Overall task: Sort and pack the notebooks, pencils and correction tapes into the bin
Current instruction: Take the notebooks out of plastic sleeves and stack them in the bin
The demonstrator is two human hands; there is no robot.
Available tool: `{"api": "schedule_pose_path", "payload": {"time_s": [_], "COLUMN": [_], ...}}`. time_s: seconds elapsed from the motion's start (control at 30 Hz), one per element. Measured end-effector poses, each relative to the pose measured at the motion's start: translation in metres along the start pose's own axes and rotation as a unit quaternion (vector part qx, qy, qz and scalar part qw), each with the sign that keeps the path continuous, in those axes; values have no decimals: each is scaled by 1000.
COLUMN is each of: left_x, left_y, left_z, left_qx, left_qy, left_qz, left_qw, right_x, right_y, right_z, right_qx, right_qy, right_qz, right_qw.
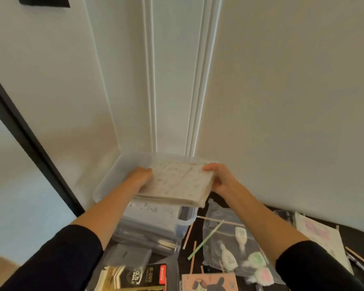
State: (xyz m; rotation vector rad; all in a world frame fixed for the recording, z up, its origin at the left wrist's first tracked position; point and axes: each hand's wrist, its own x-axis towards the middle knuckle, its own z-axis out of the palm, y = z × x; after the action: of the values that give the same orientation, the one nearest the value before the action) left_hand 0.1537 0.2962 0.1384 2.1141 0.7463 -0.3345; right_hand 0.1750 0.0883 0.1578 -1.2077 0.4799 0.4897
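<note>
Your left hand (140, 177) and right hand (219, 179) clasp the notebook stack (177, 183) by its sides, over the bin (110, 178). Pencils (188, 235) and correction tapes (240, 236) below your right wrist lie unpacked.

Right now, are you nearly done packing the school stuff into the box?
Not nearly. Something patterned seems to lie in the clear bin already. The left hand and right hand hold a stack of notebooks over it. Left to pack: loose pencils, bagged correction tapes, a pink notebook and another notebook at the right.
</note>
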Motion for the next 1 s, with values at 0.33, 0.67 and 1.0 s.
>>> {"api": "schedule_pose_path", "payload": {"time_s": [0.33,0.67,1.0], "left_x": [68,98,112], "left_y": [-51,-58,-50], "left_z": [-2,11,21], "left_qx": [-85,74,157], "left_qy": [-12,4,89], "left_qz": [-93,-118,-121], "left_qw": [992,990,976], "right_x": [65,108,131], "right_y": [23,67,101], "right_z": [44,47,59], "right_qx": [-45,-100,-196], "right_qy": [-32,77,80], "right_qz": [144,148,100], "right_qw": [988,981,972]}}
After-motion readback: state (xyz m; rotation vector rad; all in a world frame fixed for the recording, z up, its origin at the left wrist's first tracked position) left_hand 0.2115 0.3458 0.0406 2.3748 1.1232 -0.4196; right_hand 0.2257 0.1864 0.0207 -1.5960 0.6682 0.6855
